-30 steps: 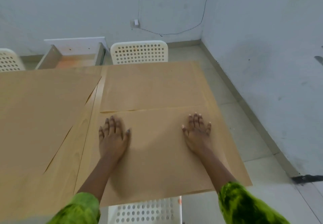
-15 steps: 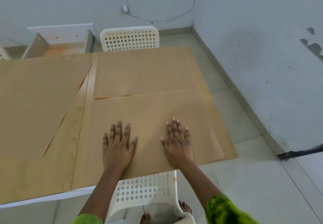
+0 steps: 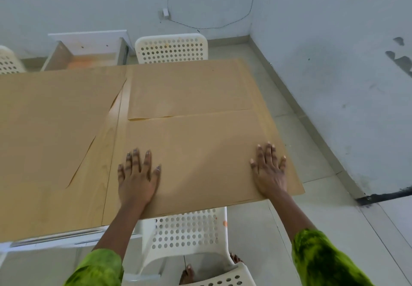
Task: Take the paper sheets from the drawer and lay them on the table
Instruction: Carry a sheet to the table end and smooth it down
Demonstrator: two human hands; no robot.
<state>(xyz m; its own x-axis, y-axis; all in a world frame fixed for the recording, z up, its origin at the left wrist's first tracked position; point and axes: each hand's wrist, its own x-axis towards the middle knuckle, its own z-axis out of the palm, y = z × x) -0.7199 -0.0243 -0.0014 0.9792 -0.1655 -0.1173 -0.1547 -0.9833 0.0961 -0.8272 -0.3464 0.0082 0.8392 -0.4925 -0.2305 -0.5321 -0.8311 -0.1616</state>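
pressing flat on the nearest paper sheet [image 3: 200, 152], both hands are lying palm down with nothing gripped. the left hand [image 3: 137, 179] is resting near the sheet's left edge, its fingers [image 3: 147, 160] spread apart and pointing toward the far side. the right hand [image 3: 269, 174] is resting near the sheet's right edge, its fingers likewise splayed and flat on the paper. this sheet is lying on the near right part of the desk [image 3: 98, 174], its near edge hanging a little past the desk edge over a white perforated chair [image 3: 189, 230]. a second paper sheet [image 3: 189, 89] is lying just beyond it on the far right part of the desk, the two meeting or slightly overlapping along a line across the middle. a third, larger paper sheet [image 3: 49, 111] is covering the left part of the desk, with a bare strip of wood showing between it and the right-hand sheets. past the far edge, an open drawer [image 3: 89, 56] is standing against the wall at the left, beside another white chair [image 3: 171, 48]. green sleeves [image 3: 316, 256] are showing on both forearms, and bare toes [image 3: 187, 272] are showing on the floor under the near chair.
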